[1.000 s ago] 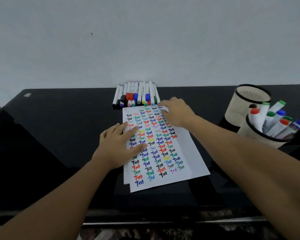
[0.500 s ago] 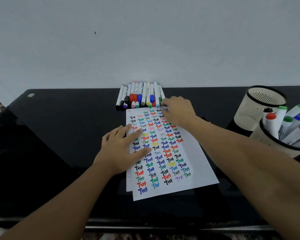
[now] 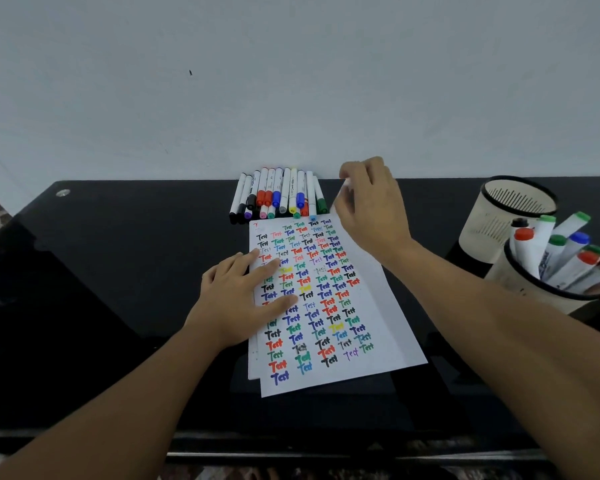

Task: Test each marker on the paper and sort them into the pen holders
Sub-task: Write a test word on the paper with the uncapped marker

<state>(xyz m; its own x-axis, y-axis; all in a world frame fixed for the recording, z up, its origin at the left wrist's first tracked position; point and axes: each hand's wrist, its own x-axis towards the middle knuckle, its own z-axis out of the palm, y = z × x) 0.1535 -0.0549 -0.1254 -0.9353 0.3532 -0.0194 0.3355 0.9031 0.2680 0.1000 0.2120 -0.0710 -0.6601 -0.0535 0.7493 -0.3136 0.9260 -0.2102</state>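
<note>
Black desk (image 3: 118,271) against a pale wall: left hand (image 3: 238,299) lies flat on the paper (image 3: 371,306); right hand (image 3: 371,209) pinches a white marker (image 3: 345,188) beside the marker row (image 3: 278,197). Both holders (image 3: 499,216) stand right.

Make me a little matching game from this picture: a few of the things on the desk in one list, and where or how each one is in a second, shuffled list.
Things
1. left hand
2. right hand
3. row of markers
4. near pen holder

Places or states
A. lies at the desk's far edge, beyond the paper
B. at the right, stuffed with markers
C. rests flat on the paper
D. raised above the paper's far right corner, fingers curled round something white

Pairs: 1-C, 2-D, 3-A, 4-B
</note>
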